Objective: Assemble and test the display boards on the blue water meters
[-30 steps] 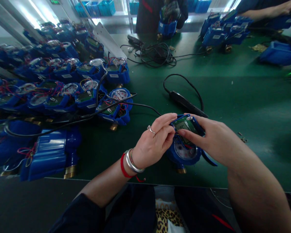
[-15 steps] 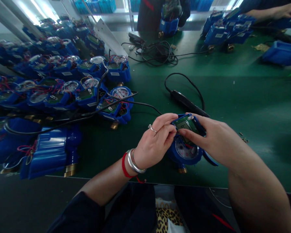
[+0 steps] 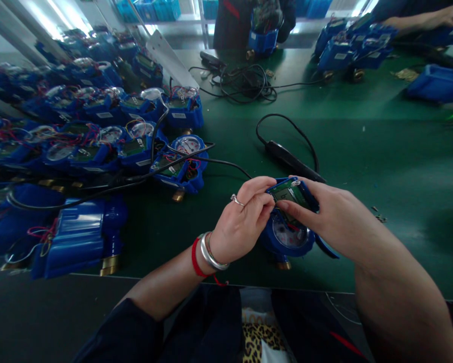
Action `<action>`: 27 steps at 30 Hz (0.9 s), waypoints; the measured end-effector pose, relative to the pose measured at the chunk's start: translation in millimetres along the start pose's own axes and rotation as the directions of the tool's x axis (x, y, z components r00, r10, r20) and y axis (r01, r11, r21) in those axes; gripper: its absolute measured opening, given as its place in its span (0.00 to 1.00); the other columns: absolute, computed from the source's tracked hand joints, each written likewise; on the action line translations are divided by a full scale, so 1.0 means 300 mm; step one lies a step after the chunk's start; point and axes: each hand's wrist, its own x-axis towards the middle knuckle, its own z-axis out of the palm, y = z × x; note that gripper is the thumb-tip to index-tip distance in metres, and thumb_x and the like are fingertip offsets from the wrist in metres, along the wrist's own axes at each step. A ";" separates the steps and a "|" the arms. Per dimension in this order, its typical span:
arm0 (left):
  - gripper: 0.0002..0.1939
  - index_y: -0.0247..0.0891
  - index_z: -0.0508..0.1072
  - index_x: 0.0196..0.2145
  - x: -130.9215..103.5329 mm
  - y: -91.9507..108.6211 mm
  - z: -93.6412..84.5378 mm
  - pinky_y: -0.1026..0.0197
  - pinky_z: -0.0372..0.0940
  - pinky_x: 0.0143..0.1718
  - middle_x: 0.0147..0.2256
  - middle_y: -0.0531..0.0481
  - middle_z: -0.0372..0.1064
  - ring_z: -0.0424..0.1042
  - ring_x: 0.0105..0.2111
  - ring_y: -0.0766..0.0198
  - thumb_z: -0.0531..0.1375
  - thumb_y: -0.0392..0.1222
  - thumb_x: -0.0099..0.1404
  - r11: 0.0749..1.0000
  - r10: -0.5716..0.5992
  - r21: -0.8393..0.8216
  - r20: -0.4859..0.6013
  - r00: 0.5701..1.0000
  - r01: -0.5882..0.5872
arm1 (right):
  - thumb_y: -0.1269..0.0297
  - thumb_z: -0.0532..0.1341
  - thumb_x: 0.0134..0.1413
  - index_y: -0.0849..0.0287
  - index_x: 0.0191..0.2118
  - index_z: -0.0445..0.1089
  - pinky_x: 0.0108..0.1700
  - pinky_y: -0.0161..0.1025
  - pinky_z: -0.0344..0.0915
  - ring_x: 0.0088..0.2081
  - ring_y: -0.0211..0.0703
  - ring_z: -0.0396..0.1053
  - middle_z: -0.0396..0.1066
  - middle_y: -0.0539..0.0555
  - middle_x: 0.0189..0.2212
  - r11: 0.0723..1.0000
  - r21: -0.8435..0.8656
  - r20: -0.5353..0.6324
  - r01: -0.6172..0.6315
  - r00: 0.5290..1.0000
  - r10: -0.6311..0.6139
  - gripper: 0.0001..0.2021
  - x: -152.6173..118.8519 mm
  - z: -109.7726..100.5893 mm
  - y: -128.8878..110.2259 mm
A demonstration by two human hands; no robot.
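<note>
A blue meter (image 3: 290, 237) with a round clear dial and a brass fitting lies near the table's front edge. At its top is a green circuit board (image 3: 297, 194) with a small display. My left hand (image 3: 245, 219), with a ring and bangle, has its fingers bent together at the board's left edge; what they pinch is too small to make out. My right hand (image 3: 332, 214) grips the meter's housing from the right, its thumb lying across the board.
Rows of blue meters (image 3: 135, 146) with loose wires fill the left side. A black handheld tool (image 3: 292, 160) lies behind my hands on the green table (image 3: 362, 151). Coiled cables (image 3: 245, 83) lie further back. Across the table, a person (image 3: 234, 25) stands; another's arm (image 3: 423, 21) shows at right.
</note>
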 end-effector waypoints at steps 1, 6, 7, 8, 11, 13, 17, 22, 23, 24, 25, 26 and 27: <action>0.06 0.36 0.67 0.41 0.000 -0.001 0.001 0.54 0.71 0.55 0.52 0.42 0.65 0.70 0.52 0.62 0.55 0.29 0.68 1.000 -0.001 -0.004 -0.001 1.000 0.001 | 0.47 0.56 0.62 0.59 0.53 0.70 0.37 0.40 0.67 0.39 0.50 0.75 0.77 0.58 0.40 1.000 -0.001 0.000 -0.001 1.000 0.001 0.23 0.001 0.000 -0.001; 0.06 0.36 0.67 0.40 0.001 0.000 0.003 0.55 0.71 0.55 0.52 0.42 0.65 0.70 0.52 0.62 0.55 0.28 0.68 1.000 0.001 -0.028 -0.033 0.999 -0.001 | 0.44 0.55 0.62 0.59 0.52 0.70 0.37 0.40 0.67 0.39 0.51 0.75 0.77 0.59 0.40 1.000 0.007 0.009 0.009 1.000 -0.009 0.24 0.005 -0.002 -0.004; 0.06 0.36 0.67 0.40 0.001 0.000 0.004 0.55 0.71 0.55 0.52 0.42 0.65 0.70 0.52 0.62 0.55 0.28 0.68 0.999 -0.002 -0.034 -0.038 0.999 0.001 | 0.44 0.55 0.62 0.59 0.51 0.71 0.36 0.40 0.67 0.39 0.51 0.75 0.77 0.59 0.40 1.000 0.014 0.015 0.014 1.000 -0.015 0.24 0.006 -0.003 -0.004; 0.06 0.36 0.67 0.40 0.001 0.000 0.004 0.55 0.71 0.55 0.52 0.42 0.65 0.70 0.52 0.62 0.55 0.29 0.69 0.999 -0.007 -0.038 -0.038 0.999 0.005 | 0.44 0.55 0.62 0.59 0.51 0.71 0.36 0.40 0.67 0.38 0.51 0.75 0.77 0.58 0.39 1.000 0.021 0.020 0.019 1.000 -0.020 0.24 0.007 -0.005 -0.003; 0.06 0.37 0.67 0.41 -0.001 0.000 0.003 0.53 0.71 0.54 0.52 0.43 0.64 0.70 0.53 0.61 0.54 0.30 0.69 0.999 -0.019 -0.040 -0.025 1.000 0.018 | 0.45 0.55 0.62 0.58 0.50 0.71 0.35 0.40 0.67 0.36 0.50 0.75 0.77 0.58 0.38 0.999 0.033 0.019 0.024 1.000 -0.024 0.23 0.007 -0.006 -0.001; 0.06 0.37 0.67 0.41 -0.001 0.000 0.001 0.52 0.71 0.55 0.52 0.43 0.65 0.70 0.53 0.61 0.54 0.30 0.69 0.999 -0.017 -0.041 -0.021 1.000 0.016 | 0.45 0.55 0.61 0.58 0.51 0.72 0.35 0.40 0.67 0.37 0.50 0.75 0.77 0.58 0.39 0.999 0.035 0.012 0.020 1.000 -0.020 0.24 0.006 -0.005 0.002; 0.05 0.36 0.66 0.41 0.005 0.000 -0.007 0.52 0.71 0.56 0.53 0.42 0.65 0.70 0.54 0.60 0.54 0.29 0.69 0.999 0.005 -0.048 -0.006 1.000 -0.005 | 0.43 0.56 0.60 0.57 0.52 0.72 0.37 0.42 0.68 0.37 0.51 0.75 0.78 0.57 0.39 0.998 0.065 0.021 -0.021 1.000 0.020 0.25 0.007 -0.009 0.008; 0.06 0.36 0.66 0.40 0.012 -0.001 -0.011 0.52 0.71 0.56 0.55 0.40 0.64 0.70 0.55 0.60 0.54 0.28 0.69 0.997 0.046 -0.062 0.029 0.999 -0.045 | 0.44 0.57 0.60 0.56 0.51 0.73 0.39 0.42 0.69 0.38 0.50 0.75 0.78 0.55 0.39 0.980 0.177 0.049 -0.091 0.995 0.083 0.24 0.010 -0.024 0.013; 0.06 0.36 0.66 0.40 0.012 -0.001 -0.011 0.52 0.71 0.56 0.55 0.40 0.64 0.69 0.55 0.59 0.54 0.28 0.68 0.997 0.056 -0.057 0.027 0.998 -0.054 | 0.45 0.57 0.60 0.56 0.51 0.74 0.39 0.43 0.69 0.38 0.49 0.75 0.78 0.55 0.39 0.974 0.203 0.048 -0.100 0.995 0.093 0.23 0.010 -0.026 0.015; 0.06 0.36 0.66 0.40 0.011 -0.001 -0.010 0.52 0.71 0.56 0.55 0.40 0.64 0.69 0.56 0.59 0.54 0.28 0.68 0.997 0.062 -0.050 0.025 0.998 -0.061 | 0.46 0.57 0.61 0.56 0.51 0.74 0.39 0.43 0.69 0.37 0.49 0.75 0.78 0.54 0.40 0.967 0.228 0.046 -0.110 0.994 0.102 0.22 0.010 -0.026 0.017; 0.06 0.36 0.66 0.40 0.011 0.000 -0.009 0.53 0.71 0.56 0.55 0.39 0.64 0.69 0.56 0.59 0.54 0.28 0.68 0.997 0.065 -0.042 0.025 0.998 -0.064 | 0.48 0.57 0.61 0.56 0.51 0.74 0.39 0.43 0.70 0.37 0.49 0.75 0.78 0.55 0.40 0.961 0.251 0.043 -0.118 0.993 0.111 0.21 0.010 -0.026 0.020; 0.06 0.36 0.66 0.40 0.010 0.001 -0.009 0.53 0.71 0.56 0.55 0.39 0.64 0.69 0.56 0.59 0.54 0.28 0.68 0.997 0.065 -0.033 0.028 0.997 -0.064 | 0.48 0.56 0.62 0.56 0.51 0.74 0.40 0.44 0.70 0.37 0.48 0.75 0.78 0.55 0.41 0.954 0.273 0.039 -0.124 0.992 0.118 0.21 0.010 -0.024 0.023; 0.06 0.36 0.66 0.40 0.009 0.001 -0.008 0.53 0.71 0.56 0.56 0.39 0.64 0.69 0.56 0.59 0.54 0.28 0.68 0.998 0.063 -0.027 0.033 0.997 -0.063 | 0.49 0.56 0.62 0.56 0.51 0.74 0.40 0.45 0.70 0.37 0.49 0.75 0.78 0.55 0.42 0.947 0.294 0.039 -0.130 0.992 0.124 0.21 0.011 -0.023 0.027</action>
